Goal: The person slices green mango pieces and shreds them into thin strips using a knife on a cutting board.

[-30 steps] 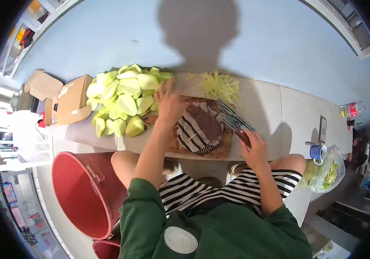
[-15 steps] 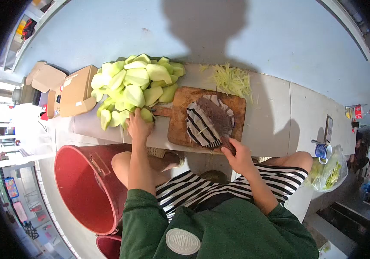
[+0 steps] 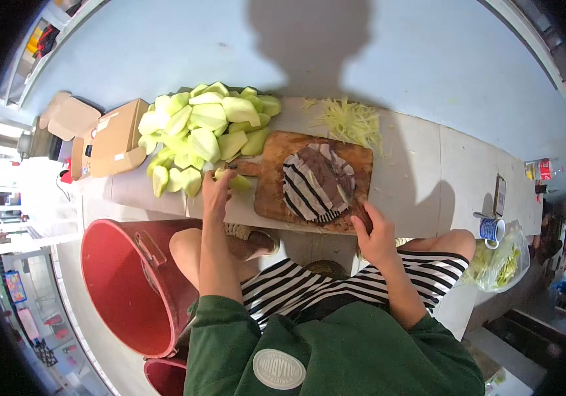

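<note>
My left hand (image 3: 216, 197) is closed at the near edge of a pile of peeled pale-green fruit pieces (image 3: 207, 117), with one piece (image 3: 239, 183) between its fingers. A small dark thing by the fingertips is too small to make out. My right hand (image 3: 378, 236) has thumb and forefinger spread at the lower right corner of a wooden chopping board (image 3: 276, 191). Close to those fingers lies a brown, handle-like end (image 3: 360, 207). On the board rests a striped and brown cloth (image 3: 316, 183), and whatever is under it is hidden.
Pale-green shreds (image 3: 352, 122) lie behind the board. Cardboard boxes (image 3: 117, 140) stand at the left, above a big red bucket (image 3: 125, 284). On the right are a blue-and-white mug (image 3: 491, 230), a phone (image 3: 500, 195), a bottle (image 3: 543, 169) and a plastic bag of greens (image 3: 504, 264).
My left hand has drawn the fruit piece slightly right and toward me. My right hand has loosened from the brown handle and moved a little right, with its fingers now apart.
</note>
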Demonstrator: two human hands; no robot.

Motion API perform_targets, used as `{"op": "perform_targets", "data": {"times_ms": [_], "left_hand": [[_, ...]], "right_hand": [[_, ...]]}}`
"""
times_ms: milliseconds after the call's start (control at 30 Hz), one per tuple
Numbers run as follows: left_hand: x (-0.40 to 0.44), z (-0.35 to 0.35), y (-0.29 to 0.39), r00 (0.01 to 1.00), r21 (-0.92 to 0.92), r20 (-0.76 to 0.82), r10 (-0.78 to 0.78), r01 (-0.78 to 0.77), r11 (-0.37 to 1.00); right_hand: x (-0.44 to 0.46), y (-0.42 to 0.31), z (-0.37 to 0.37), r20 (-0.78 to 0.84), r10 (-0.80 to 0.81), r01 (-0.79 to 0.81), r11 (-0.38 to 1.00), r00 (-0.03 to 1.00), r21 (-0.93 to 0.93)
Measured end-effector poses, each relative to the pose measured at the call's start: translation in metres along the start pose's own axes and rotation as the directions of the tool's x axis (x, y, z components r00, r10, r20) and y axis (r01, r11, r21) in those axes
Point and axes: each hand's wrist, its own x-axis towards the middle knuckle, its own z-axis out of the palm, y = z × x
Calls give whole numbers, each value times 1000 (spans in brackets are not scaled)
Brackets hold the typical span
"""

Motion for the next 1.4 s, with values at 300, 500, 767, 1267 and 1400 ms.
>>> {"op": "perform_targets", "data": {"times_ms": [300, 500, 767, 1267, 1400], "left_hand": [[-32, 55, -17, 930, -549, 217, 296, -135, 825], [-76, 99, -3, 889, -408, 231, 395, -280, 869], [-102, 136, -20, 579, 210, 210, 788, -814, 542], [-106, 153, -26, 868, 126, 210, 451, -481, 868], [-118, 149, -19, 809, 10, 255, 530, -550, 835]], "right_hand": [[0, 13, 8, 203, 108, -112, 994, 973, 9], [4, 5, 11, -87, 2, -7, 999, 996, -52], [-12, 9, 14, 163, 212, -229, 969, 964, 96], [-12, 23, 14, 45, 56, -60, 995, 997, 78], [-14, 24, 11, 108, 93, -103, 990, 990, 96]]}}
